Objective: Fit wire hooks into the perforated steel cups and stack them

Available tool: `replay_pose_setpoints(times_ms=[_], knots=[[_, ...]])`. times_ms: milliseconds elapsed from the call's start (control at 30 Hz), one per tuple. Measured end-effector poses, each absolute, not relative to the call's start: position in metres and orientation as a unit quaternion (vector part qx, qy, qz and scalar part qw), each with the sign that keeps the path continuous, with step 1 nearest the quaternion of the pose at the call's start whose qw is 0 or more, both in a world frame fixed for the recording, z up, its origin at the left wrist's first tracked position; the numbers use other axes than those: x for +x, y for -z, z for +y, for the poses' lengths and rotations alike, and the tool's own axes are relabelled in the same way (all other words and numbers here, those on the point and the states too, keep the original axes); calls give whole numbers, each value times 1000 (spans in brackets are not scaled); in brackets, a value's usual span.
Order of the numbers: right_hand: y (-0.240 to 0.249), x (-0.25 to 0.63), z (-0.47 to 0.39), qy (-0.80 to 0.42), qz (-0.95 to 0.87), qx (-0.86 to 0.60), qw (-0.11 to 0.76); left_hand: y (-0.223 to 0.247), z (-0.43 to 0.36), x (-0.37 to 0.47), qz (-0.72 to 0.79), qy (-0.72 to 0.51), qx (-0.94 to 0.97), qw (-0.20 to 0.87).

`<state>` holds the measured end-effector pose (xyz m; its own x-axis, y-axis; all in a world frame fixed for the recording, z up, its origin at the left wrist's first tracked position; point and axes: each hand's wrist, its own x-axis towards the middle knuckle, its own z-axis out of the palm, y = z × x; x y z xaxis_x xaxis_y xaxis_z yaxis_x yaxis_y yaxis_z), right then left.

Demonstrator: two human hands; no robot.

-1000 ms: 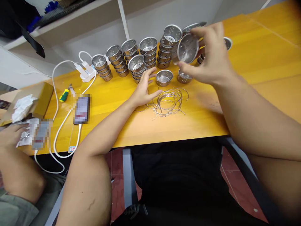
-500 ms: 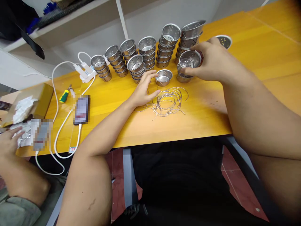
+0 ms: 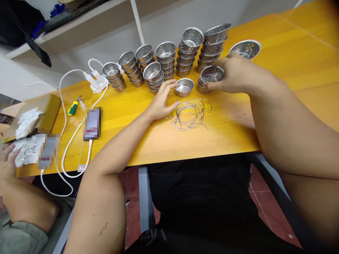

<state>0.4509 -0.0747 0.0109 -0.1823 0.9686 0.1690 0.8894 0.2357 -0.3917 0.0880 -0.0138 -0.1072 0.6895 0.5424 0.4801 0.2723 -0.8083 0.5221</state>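
Observation:
My right hand (image 3: 234, 74) grips a perforated metal cup (image 3: 212, 73), its thumb on the near side. That cup sits in the mouth of another perforated metal cup (image 3: 203, 88) on the table. My left hand (image 3: 164, 100) is open, fingers apart, its fingertips at the left rim of a lone shallow metal cup (image 3: 184, 88). Just in front lies a loose tangle of thin metal wire rings (image 3: 189, 114), near my left thumb. A wider perforated metal bowl (image 3: 251, 47) stands behind my right hand and is partly hidden by it.
Several stacks of perforated cups (image 3: 165, 56) line the wall side of the yellow table (image 3: 227, 137). To the left are a power strip (image 3: 97, 83), white cables, a green screwdriver (image 3: 72, 108), a phone (image 3: 92, 123) and a cardboard box (image 3: 50, 113). A co-worker's hand (image 3: 9, 158) is at far left.
My right hand has moved down with the cup, which has gone from above the lower cup into its mouth. The bowl behind shows more. My left hand has stayed put.

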Motion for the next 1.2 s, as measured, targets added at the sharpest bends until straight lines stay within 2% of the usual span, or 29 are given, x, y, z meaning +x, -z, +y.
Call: replay_pose_setpoints(times_ms=[67, 200, 333, 467, 767, 933, 1000, 1100, 1200], knots=[[-22, 443, -87, -91, -769, -600, 201, 108, -13, 88, 228, -324, 893, 214], [-30, 424, -102, -63, -802, -499, 322, 119, -6, 88, 236, -339, 882, 226], [-4, 409, -91, -98, -856, -426, 275, 126, -2, 89, 236, -353, 873, 241], [17, 400, -80, -136, -864, -402, 271, 127, -2, 90, 237, -353, 871, 247], [-13, 375, -108, -159, -880, -357, 269, 122, -1, 91, 254, -353, 880, 189], [-26, 385, -115, -175, -839, -382, 346, 123, 1, 90, 256, -372, 875, 173], [-27, 396, -112, -206, -853, -358, 319, 126, 4, 89, 261, -386, 868, 174], [-18, 408, -103, -240, -903, -305, 184, 128, 7, 89, 276, -406, 851, 186], [1, 409, -94, -208, -925, -295, 120, 128, 8, 88, 287, -415, 844, 184]])
